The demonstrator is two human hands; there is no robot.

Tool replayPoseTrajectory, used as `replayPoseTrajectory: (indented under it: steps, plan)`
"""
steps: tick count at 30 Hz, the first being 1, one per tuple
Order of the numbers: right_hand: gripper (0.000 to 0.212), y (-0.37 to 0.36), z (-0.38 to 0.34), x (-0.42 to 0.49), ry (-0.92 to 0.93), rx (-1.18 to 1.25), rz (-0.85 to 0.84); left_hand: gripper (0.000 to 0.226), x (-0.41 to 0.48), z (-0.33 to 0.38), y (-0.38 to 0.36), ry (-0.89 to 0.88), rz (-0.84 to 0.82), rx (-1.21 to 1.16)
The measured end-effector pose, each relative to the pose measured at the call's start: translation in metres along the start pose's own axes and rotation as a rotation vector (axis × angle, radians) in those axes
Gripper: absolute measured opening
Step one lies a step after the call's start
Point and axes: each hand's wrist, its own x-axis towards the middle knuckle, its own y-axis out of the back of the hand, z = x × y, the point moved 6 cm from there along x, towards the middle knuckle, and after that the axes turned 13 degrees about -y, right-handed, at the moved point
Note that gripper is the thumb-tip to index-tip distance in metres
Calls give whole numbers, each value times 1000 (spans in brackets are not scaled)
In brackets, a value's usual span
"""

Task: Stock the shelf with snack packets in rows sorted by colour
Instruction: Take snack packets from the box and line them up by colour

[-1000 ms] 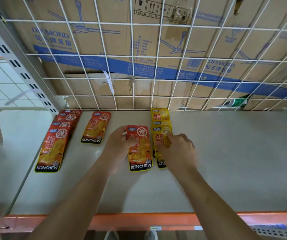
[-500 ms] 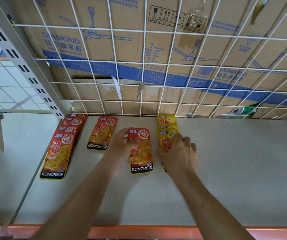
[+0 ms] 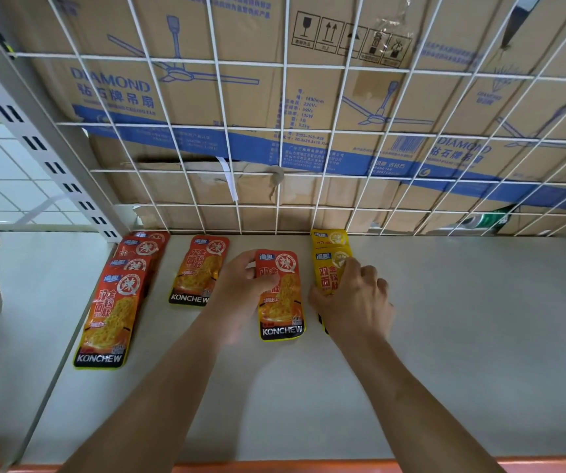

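Presently, both hands are on packets at the middle of the pale shelf (image 3: 462,319). The left hand (image 3: 240,288) pinches a red packet (image 3: 283,302) by its left edge, with the thumb across the printed face and the fingers curled at the top corner. This packet lies flat and lengthwise, its black KONCHEW band towards the near side. The right hand (image 3: 356,298) is just to the right, its fingers curled over the near yellow packet (image 3: 331,271) and the thumb at that packet's left edge. The hand covers the near half of the packet. A far yellow packet (image 3: 331,237) lies beyond it in the same line, partly overlapped and close to the back of the shelf. The red packet sits just beside the yellow line without clearly touching it. To the left, apart from the left hand, a lone red packet (image 3: 199,271) lies flat. Further left, a row of red packets (image 3: 110,319) overlaps from far to near along the shelf's left edge. A white wire grid (image 3: 282,132) closes the back, with printed cardboard boxes (image 3: 206,97) behind it. A slotted upright (image 3: 46,138) stands at far left. An orange front edge (image 3: 547,464) runs along the near side.
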Motion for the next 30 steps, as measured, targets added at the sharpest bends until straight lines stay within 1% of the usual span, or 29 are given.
replayPoseTrajectory:
  steps: [5, 13, 22, 24, 27, 30]
  plan:
    - [59, 3, -5, 6, -14, 47, 4, 32, 2, 0, 0, 4, 3, 1]
    - [64, 4, 4, -4, 22, -4, 31, 33, 3, -3, 1, 14, -3, 25]
    - [71, 5, 9, -7, 41, 32, -2, 34, -5, -1, 2, 1, -13, 23]
    - [69, 8, 11, -8, 35, 59, -1, 32, -7, -1, 3, -6, -7, 17]
    - [62, 13, 13, -13, 50, 93, 42, 32, -12, -1, 6, -5, 11, 29]
    - [46, 20, 8, -20, 107, 170, 106, 36, -18, -1, 11, 1, 28, 56]
